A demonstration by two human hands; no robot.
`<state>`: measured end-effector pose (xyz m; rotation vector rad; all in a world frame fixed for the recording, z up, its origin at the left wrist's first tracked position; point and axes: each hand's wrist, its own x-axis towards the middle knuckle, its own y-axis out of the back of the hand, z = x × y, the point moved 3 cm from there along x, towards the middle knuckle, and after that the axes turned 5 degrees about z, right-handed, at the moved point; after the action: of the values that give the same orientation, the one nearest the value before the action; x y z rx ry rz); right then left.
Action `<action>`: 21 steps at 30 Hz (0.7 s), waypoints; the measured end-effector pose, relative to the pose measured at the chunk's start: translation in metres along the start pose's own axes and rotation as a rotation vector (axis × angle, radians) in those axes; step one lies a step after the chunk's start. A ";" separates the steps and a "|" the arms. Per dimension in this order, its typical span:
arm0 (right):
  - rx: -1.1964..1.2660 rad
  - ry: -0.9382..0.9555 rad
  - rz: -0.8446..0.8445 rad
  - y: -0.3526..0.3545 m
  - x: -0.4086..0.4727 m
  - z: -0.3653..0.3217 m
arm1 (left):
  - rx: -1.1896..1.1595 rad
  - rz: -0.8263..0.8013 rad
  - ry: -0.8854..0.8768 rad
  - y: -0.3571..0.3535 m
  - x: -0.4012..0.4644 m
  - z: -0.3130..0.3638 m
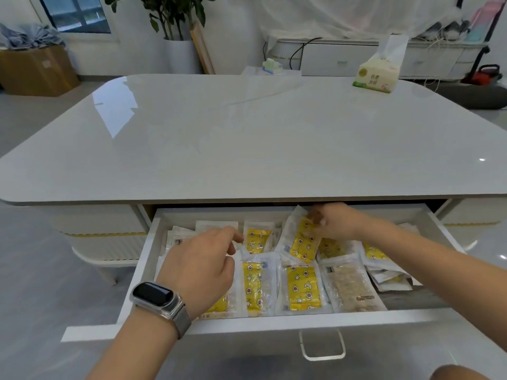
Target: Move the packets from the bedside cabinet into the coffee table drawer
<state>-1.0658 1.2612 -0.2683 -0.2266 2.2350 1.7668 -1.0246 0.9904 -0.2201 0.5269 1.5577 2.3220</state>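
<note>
My right hand is pinching a yellow star-printed clear plastic packet over the open white drawer; my left hand is hovering relaxed, holding nothing.

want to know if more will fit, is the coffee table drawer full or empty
Nearly full. The pulled-out drawer holds packets overlapping across almost its whole floor; only a bare patch shows at the front right corner.
</note>
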 end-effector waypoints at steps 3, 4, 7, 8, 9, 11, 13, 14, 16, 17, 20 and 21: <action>-0.070 0.108 0.229 -0.025 0.012 -0.014 | 0.031 -0.033 -0.006 -0.001 -0.002 -0.002; -0.117 0.101 0.237 -0.033 0.013 -0.016 | 0.035 -0.039 -0.009 -0.002 -0.001 -0.002; -0.197 0.067 0.203 -0.048 0.010 -0.016 | 0.036 -0.036 -0.019 -0.002 -0.001 -0.002; -0.206 0.076 0.198 -0.052 0.009 -0.017 | 0.041 -0.035 -0.023 -0.002 -0.001 -0.002; -0.202 0.098 0.193 -0.055 0.007 -0.016 | 0.048 -0.040 -0.028 -0.003 0.000 -0.002; -0.169 0.177 0.141 -0.059 0.006 -0.015 | 0.060 -0.057 -0.031 -0.006 0.000 -0.002; -0.116 0.243 0.044 -0.060 0.005 -0.012 | 0.078 -0.066 -0.042 -0.008 0.001 -0.002; -0.086 0.258 -0.001 -0.057 0.005 -0.011 | 0.086 -0.071 -0.048 -0.009 0.002 -0.002; -0.024 0.281 -0.047 -0.044 0.000 -0.012 | 0.096 -0.091 -0.047 -0.012 0.003 -0.004; 0.033 0.286 -0.032 -0.033 -0.006 -0.013 | 0.103 -0.104 -0.046 -0.013 0.003 -0.006; 0.286 0.254 0.235 0.006 -0.050 -0.016 | 0.135 -0.168 -0.055 -0.019 0.003 -0.012; 0.357 0.264 0.337 0.014 -0.073 -0.016 | 0.146 -0.202 -0.063 -0.022 0.003 -0.013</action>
<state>-1.0023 1.2447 -0.2291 -0.0054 2.8739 1.5126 -1.0322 0.9885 -0.2445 0.4487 1.6765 2.0358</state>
